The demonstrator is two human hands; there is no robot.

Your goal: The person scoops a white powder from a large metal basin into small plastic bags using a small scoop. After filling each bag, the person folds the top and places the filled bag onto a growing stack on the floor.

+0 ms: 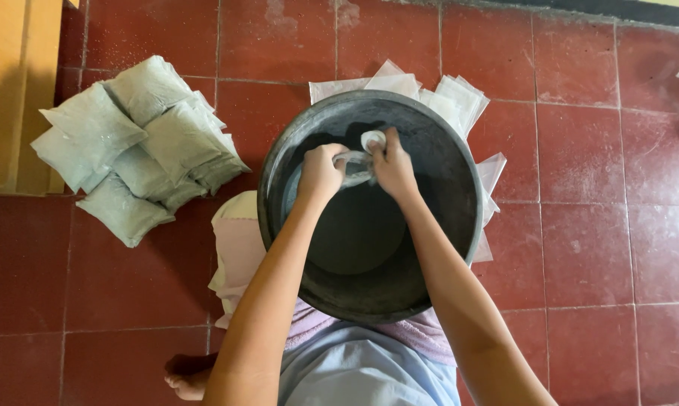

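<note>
A small clear plastic bag [356, 167] hangs over the far side of a big dark round basin [459, 248], stretched between both hands. The left hand [320, 171] is closed in a fist on the bag's left edge. The right hand [391, 169] pinches the other edge, and a small white cup [373, 140] shows just above its fingers. The basin sits on a red tiled floor [595, 225], against the person's knees. Behind it lie flat empty clear bags [459, 101], fanned out. To the left, near a wooden board, filled grey-white packets [140, 139] are heaped, well apart from the basin.
</note>
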